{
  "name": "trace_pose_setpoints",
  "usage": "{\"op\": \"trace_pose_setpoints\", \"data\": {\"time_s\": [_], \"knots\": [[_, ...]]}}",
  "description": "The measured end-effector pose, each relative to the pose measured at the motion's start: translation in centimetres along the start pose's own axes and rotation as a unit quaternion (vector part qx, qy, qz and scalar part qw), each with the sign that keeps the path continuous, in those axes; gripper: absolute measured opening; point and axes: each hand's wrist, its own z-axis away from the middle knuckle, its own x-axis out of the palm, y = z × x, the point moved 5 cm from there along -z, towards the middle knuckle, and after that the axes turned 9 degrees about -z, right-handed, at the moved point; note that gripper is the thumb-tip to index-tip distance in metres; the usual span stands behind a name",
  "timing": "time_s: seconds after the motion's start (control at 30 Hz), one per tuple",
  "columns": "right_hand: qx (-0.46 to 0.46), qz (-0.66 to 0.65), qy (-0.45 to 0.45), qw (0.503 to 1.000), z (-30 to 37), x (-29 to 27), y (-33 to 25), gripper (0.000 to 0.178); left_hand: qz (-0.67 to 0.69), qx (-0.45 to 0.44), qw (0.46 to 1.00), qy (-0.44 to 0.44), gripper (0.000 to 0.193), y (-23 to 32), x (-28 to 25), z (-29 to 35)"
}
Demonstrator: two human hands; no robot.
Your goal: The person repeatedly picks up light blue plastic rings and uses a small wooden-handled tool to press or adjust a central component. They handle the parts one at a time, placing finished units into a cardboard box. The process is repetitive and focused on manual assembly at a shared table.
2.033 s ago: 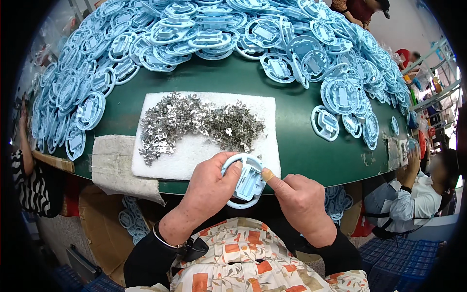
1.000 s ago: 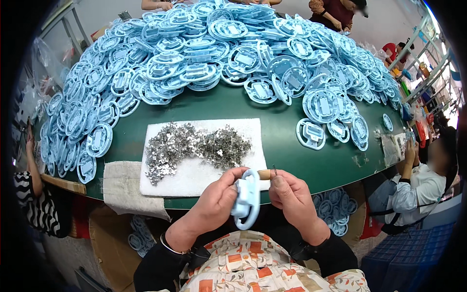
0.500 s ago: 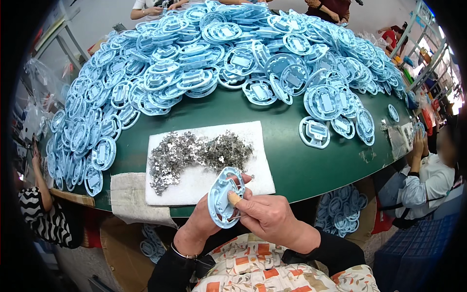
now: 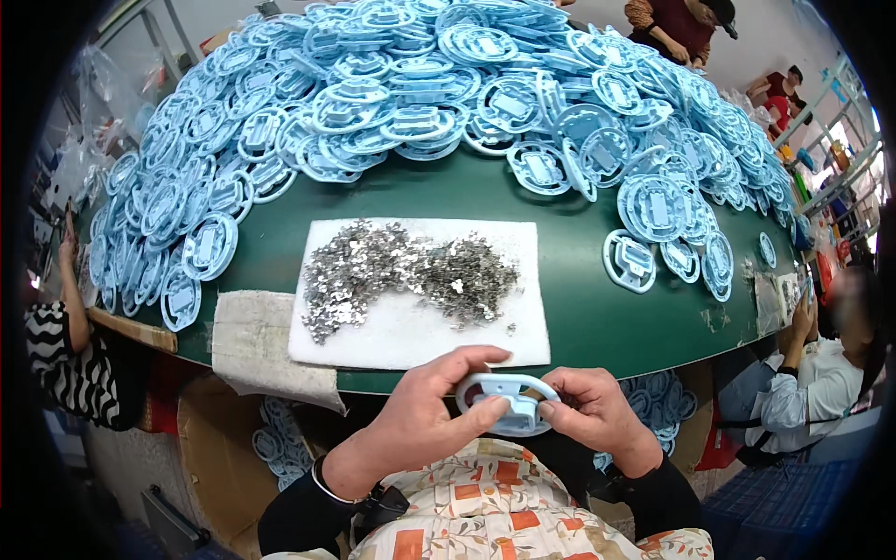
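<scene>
Just in front of the table's near edge, I hold a light-blue plastic steering-wheel-shaped part (image 4: 521, 422) in both hands. My left hand (image 4: 415, 415) is closed on its left side, the thumb pressing near the middle and the index finger stretched above the rim. My right hand (image 4: 602, 411) pinches the right end of the rim between thumb and curled fingers. Beyond my hands, small silvery metal pieces (image 4: 462, 280) lie in a loose double heap on a white foam board (image 4: 420, 347). The underside of the part is hidden.
A large pile of similar light-blue parts (image 4: 411, 121) covers the far and left side of the green table (image 4: 569, 322). A whitish cloth (image 4: 252, 341) hangs over the near edge. Cardboard boxes (image 4: 210, 448) with more parts stand below. Other people sit around, including one at right (image 4: 812, 383).
The part has turned from upright to lying sideways and moved right. My right hand has shifted from its middle to its right rim. The whole view has also shifted slightly.
</scene>
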Motion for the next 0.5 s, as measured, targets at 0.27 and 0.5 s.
{"op": "trace_pose_setpoints", "data": {"time_s": [0.27,0.5], "knots": [[-0.137,0.220,0.036,0.965,-7.2,4.7,-3.7,0.020,0.168,-0.054,0.981,0.085,0.025,-4.4,-2.4,3.3],[-0.256,0.411,0.008,0.875,-14.7,10.3,-4.0,0.009,0.219,-0.079,0.966,0.116,0.029,-6.6,-3.7,5.7]]}}
